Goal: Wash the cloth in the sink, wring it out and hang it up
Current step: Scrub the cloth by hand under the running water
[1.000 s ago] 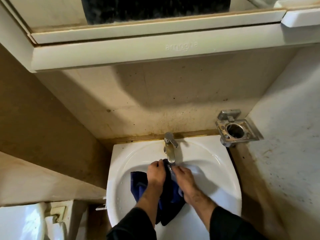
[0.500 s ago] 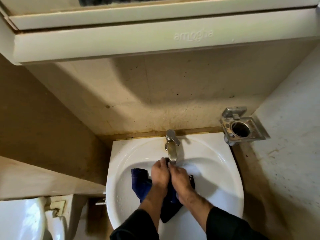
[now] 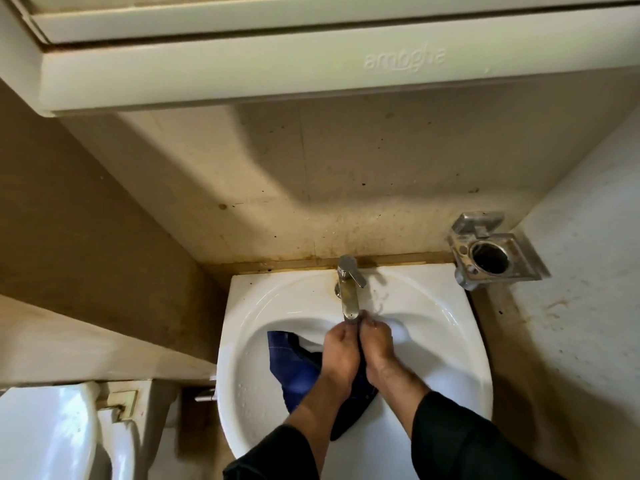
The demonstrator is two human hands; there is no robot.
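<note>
Head view: both hands' grip, left hand [image 3: 341, 349] and right hand [image 3: 377, 348], clamps limp blue cloth [image 3: 298, 372].

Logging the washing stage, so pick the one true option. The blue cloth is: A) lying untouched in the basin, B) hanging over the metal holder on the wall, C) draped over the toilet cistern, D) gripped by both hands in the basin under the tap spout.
D: the left hand and right hand grip the blue cloth together just below the tap, inside the white basin.
</note>
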